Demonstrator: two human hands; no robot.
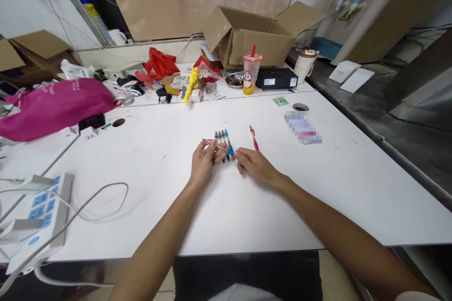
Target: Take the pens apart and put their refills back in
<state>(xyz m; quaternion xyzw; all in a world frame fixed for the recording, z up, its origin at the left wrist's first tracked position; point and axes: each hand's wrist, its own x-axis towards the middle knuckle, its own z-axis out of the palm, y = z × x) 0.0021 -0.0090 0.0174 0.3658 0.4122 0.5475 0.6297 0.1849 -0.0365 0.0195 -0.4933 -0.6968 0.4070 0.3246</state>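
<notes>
Between my two hands, above the white table [141, 188], is a thin pen part [221, 148] with a pinkish end at the left and a blue piece at the right. My left hand [205, 159] pinches its left end. The fingers of my right hand [249, 162] close on the blue end. Just behind my fingers several dark pens [219, 136] lie in a row, with a blue pen [227, 137] at their right; my left fingers partly hide them. A pink pen [254, 138] rests alone behind my right hand.
A power strip [52, 211] with cables lies at the left, near a magenta bag [70, 103]. Along the back stand a drink cup [249, 75], an open cardboard box [254, 42] and a black box [277, 78]. A tape roll [300, 107] sits at the right.
</notes>
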